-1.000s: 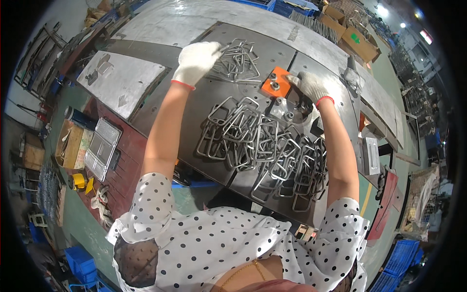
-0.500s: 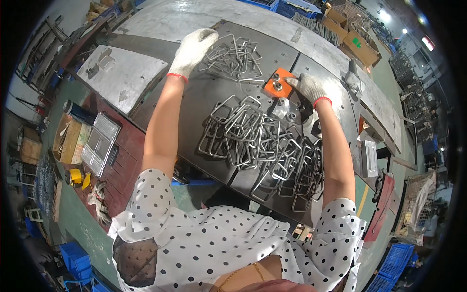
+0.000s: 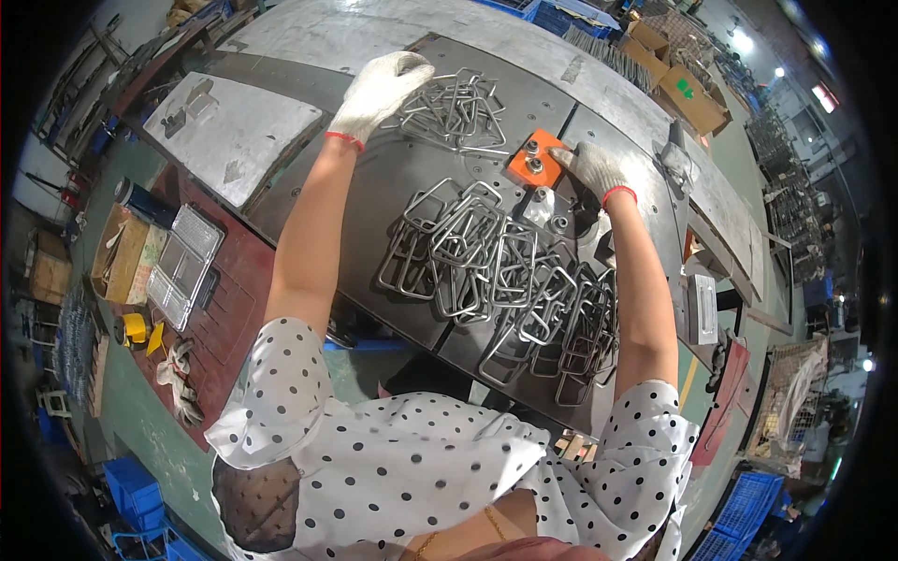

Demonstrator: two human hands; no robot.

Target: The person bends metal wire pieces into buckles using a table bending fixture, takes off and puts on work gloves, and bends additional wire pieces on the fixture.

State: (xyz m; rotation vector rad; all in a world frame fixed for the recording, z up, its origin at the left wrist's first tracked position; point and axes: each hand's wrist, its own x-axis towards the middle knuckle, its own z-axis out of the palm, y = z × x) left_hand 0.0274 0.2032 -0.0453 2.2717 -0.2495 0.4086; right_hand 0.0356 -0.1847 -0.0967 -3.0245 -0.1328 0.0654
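My left hand (image 3: 383,92), in a white knit glove with a red cuff, is at the left edge of the far pile of bent metal wire frames (image 3: 458,112). Its fingers are curled, and a wire frame of the pile runs up to them. My right hand (image 3: 603,170), gloved alike, rests at the right side of an orange block (image 3: 536,159) with two round metal pins. One digit stretches toward the pins, while the other fingers are partly hidden. Nearer me, a larger heap of wire frames (image 3: 486,252) covers the dark metal tabletop (image 3: 365,252).
Left of the tabletop lies a grey metal plate (image 3: 234,140). A metal tray (image 3: 187,262), a cardboard box (image 3: 126,257) and loose gloves (image 3: 178,379) sit on a reddish surface. Just below the orange block are metal posts (image 3: 540,206). Cardboard boxes (image 3: 687,93) stand far right.
My left hand has shifted slightly right, toward the far pile. The frame that stuck up beside it is now lower among the others. My right hand stays at the orange block.
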